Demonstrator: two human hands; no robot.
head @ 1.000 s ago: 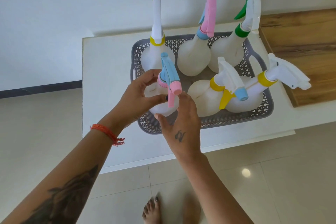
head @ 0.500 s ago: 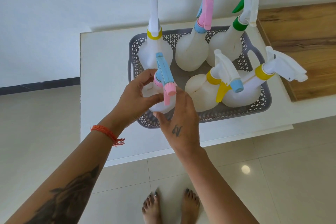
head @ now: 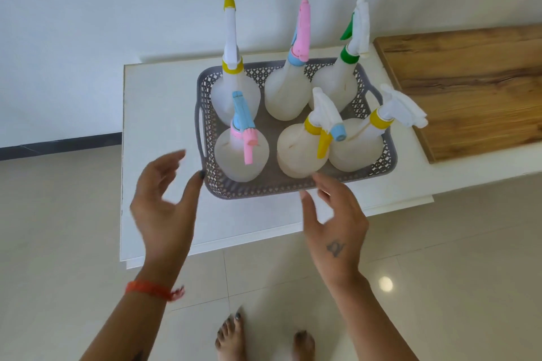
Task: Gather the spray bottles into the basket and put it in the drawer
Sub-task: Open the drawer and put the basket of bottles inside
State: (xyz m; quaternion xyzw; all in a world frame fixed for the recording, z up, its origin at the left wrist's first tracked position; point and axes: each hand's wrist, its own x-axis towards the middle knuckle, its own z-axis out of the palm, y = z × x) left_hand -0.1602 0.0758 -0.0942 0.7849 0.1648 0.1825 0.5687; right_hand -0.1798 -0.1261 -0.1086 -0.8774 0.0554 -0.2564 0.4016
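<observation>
A grey lattice basket (head: 264, 186) stands on the white cabinet top (head: 158, 114) and holds several translucent spray bottles upright. The front-left bottle (head: 242, 155) has a blue and pink sprayer head. Beside it are a bottle with a yellow trigger (head: 302, 149) and one with a yellow collar (head: 356, 145). The back row has yellow-tipped (head: 234, 88), pink (head: 289, 91) and green (head: 334, 85) sprayers. My left hand (head: 164, 199) hovers open just left of the basket's front corner, thumb near the rim. My right hand (head: 334, 220) hovers open at the front rim, holding nothing.
A wooden surface (head: 469, 88) adjoins the white top on the right. A white wall rises behind. Pale floor tiles (head: 440, 272) lie below, with my bare feet (head: 264, 340) close to the cabinet's front edge. No drawer shows.
Both hands have let go of the blue and pink bottle, which now stands in the basket's front left. The hands have drawn back toward me and spread apart.
</observation>
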